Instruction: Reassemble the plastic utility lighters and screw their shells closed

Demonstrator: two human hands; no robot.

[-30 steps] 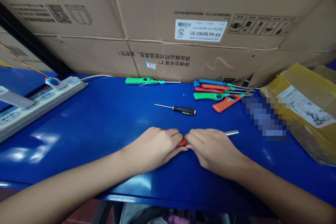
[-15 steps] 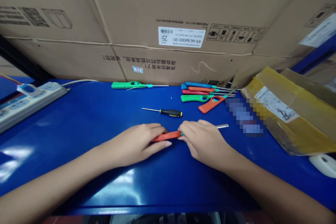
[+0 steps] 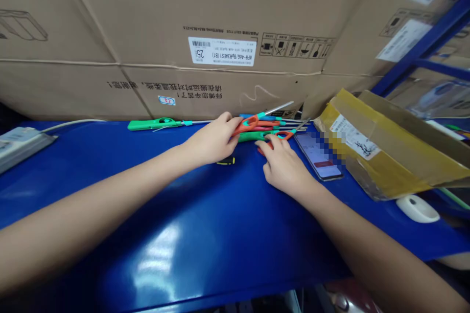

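My left hand [image 3: 216,139] holds an orange long-nosed lighter [image 3: 246,124] by its handle, its metal tube slanting up to the right above the other lighters. My right hand [image 3: 286,164] is closed on the handle of another orange lighter [image 3: 287,134] at the front of the pile. Under and behind my hands lie a green lighter [image 3: 253,136], a red lighter [image 3: 270,128] and a blue lighter [image 3: 278,118], tubes pointing right. A black and yellow screwdriver [image 3: 226,161] is mostly hidden by my left hand.
Another green lighter [image 3: 152,124] lies farther left along the big cardboard box [image 3: 154,44]. A white power strip [image 3: 24,144] is at the left. Right of the pile are a phone [image 3: 321,159], a yellow-taped carton [image 3: 389,144] and a white mouse-like device [image 3: 417,209] on the blue table [image 3: 205,244].
Both hands have moved away from me to the lighter pile. My right hand has let go of the first orange lighter and taken hold of another. The view has shifted right.
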